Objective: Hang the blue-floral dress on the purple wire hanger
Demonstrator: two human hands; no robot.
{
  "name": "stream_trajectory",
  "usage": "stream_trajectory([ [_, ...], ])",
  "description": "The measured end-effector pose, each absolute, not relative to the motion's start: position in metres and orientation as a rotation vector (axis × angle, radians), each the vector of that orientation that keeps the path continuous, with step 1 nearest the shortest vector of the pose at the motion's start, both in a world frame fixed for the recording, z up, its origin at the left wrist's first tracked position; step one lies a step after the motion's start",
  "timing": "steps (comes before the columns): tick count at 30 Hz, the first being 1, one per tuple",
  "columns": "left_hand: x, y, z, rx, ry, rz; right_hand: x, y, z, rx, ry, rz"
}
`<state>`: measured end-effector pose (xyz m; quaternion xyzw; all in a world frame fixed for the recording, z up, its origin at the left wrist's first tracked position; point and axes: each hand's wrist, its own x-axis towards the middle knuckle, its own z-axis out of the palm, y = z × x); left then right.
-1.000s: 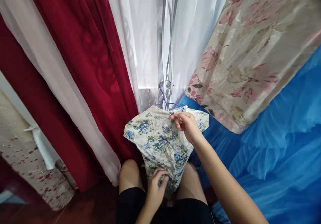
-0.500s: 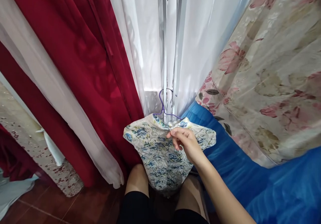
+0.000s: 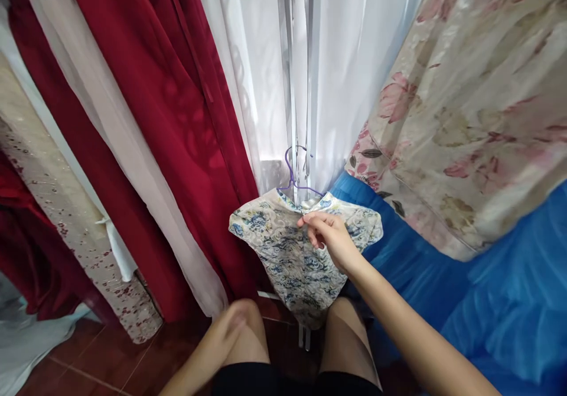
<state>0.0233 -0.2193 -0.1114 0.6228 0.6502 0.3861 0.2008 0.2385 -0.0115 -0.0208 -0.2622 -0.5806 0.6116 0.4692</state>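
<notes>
A white top with a blue and yellow floral print (image 3: pixel 283 248) hangs in front of my knees on a purple hanger (image 3: pixel 290 174). My right hand (image 3: pixel 325 230) is closed in a pinch at the middle of its neckline, thumb and index finger together. Whatever small part of the neckline lies between the fingertips is too small to make out. At the lower left, my left hand (image 3: pixel 237 322) is over my left knee, smeared by motion, and its fingers cannot be told apart.
Long red cloth (image 3: pixel 177 118) and a pale pink drape (image 3: pixel 146 165) hang to the left. White cloth (image 3: pixel 354 59) hangs behind the hanger. On the right are a floral drape (image 3: pixel 465 130) and blue fabric (image 3: pixel 425 278). Red floor tiles (image 3: pixel 106 354) show below.
My left hand has come into view at the lower left, over the knee. The right hand keeps its pinch at the neckline. The view has shifted slightly, showing more cloth at left.
</notes>
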Motion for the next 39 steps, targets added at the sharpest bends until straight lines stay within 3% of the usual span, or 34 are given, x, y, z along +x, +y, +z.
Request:
stream_trajectory([
  [5,0.044,-0.076,-0.039,2.334,1.399,1.472,0.237,-0.028,-0.027,-0.682,-1.391,1.333],
  [9,0.058,-0.030,0.001,2.547,1.208,1.456,0.232,-0.020,-0.019,-0.710,-1.424,1.208],
  [16,0.058,-0.023,0.019,2.409,1.062,1.703,0.217,0.005,-0.031,-0.809,-1.573,1.015],
  [21,0.061,-0.038,0.029,2.496,1.172,1.474,0.226,-0.028,-0.019,-0.728,-1.559,0.997],
  [29,0.067,-0.067,0.015,2.460,1.182,1.436,0.226,-0.047,-0.007,-0.597,-1.527,1.096],
  [39,0.055,-0.035,0.002,2.524,1.207,1.545,0.308,-0.080,-0.096,-0.889,-1.528,1.270],
])
